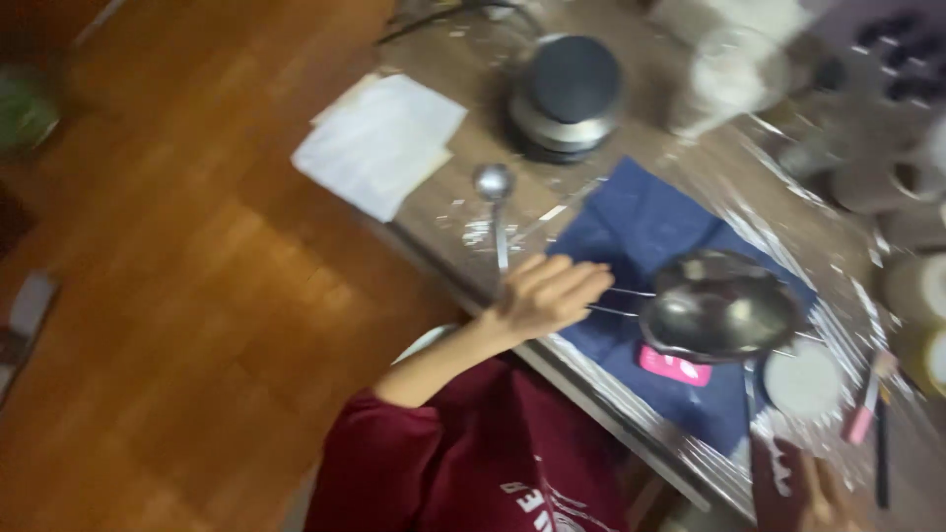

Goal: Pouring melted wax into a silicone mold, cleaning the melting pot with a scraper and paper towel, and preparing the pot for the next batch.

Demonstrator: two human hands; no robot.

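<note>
We see a wooden floor (pixel 197 296) of warm orange-brown planks that fills the left half of the view. To the right of it stands a table (pixel 443 212) with a grey-brown wood top, and clear plastic film (pixel 838 286) covers its right part and shines in the light. The light is soft and rather dim, and the whole picture is blurred.
</note>
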